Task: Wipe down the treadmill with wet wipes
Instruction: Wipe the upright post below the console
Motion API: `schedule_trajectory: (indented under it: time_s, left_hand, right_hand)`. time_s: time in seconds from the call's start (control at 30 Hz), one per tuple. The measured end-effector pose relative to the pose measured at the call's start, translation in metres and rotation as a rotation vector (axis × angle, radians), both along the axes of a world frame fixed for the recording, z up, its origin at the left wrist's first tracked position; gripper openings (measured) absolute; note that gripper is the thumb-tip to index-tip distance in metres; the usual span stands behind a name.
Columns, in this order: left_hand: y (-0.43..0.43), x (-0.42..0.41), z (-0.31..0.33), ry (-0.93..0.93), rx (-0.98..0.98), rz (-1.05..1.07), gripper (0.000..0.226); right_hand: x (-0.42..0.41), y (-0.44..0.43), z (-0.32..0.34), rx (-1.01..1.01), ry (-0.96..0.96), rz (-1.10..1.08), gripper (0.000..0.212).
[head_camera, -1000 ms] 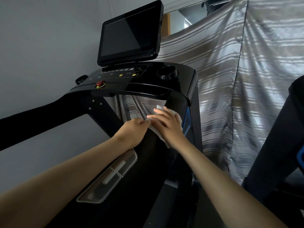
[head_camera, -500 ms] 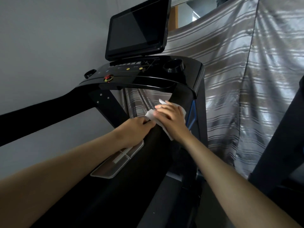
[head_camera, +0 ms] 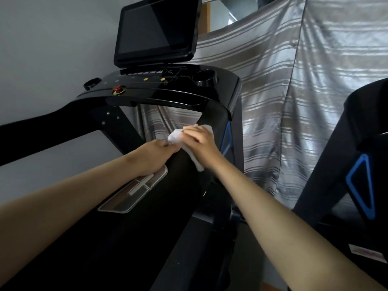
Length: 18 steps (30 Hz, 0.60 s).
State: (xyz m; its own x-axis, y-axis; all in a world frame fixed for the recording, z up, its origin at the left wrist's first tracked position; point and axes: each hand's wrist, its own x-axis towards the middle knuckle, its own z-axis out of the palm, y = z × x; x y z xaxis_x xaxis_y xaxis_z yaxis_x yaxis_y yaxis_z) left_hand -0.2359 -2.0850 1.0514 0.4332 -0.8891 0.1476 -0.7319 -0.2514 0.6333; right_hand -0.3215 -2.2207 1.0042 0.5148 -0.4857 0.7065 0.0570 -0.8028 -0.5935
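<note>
My right hand [head_camera: 201, 141] curls its fingers over the wet wipe [head_camera: 175, 137], wrapping it on the handrail [head_camera: 184, 185] of the treadmill [head_camera: 168, 95]; left hand [head_camera: 156, 156] pinches the wipe's corner, I reckon to keep it spread

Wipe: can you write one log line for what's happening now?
left hand: pinches wipe | right hand: holds wipe on rail | step: wiping

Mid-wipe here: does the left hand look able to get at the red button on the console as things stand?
Probably yes. The left hand pinches the wet wipe below the console. Nothing seems to stand between it and the red button, though it would have to let go first.
</note>
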Motion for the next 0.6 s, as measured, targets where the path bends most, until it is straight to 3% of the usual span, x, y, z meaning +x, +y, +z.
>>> schedule_trajectory:
  time_s: [0.17, 0.33, 0.5, 0.6]
  left_hand:
    - [0.000, 0.003, -0.002, 0.006, 0.015, 0.015, 0.051]
    - [-0.001, 0.003, -0.002, 0.027, 0.015, 0.007, 0.050]
    - [0.003, -0.001, 0.000, 0.011, 0.027, 0.020, 0.053]
    - [0.002, 0.002, -0.001, 0.019, 0.023, 0.015, 0.053]
  right_hand:
    - [0.002, -0.014, 0.009, 0.076, 0.110, -0.032, 0.027]
    - [0.001, -0.007, -0.012, 0.066, -0.008, 0.021, 0.050]
    - [0.004, -0.017, -0.014, 0.124, -0.045, 0.000, 0.051]
    - [0.006, 0.005, -0.021, 0.187, -0.194, -0.073, 0.048]
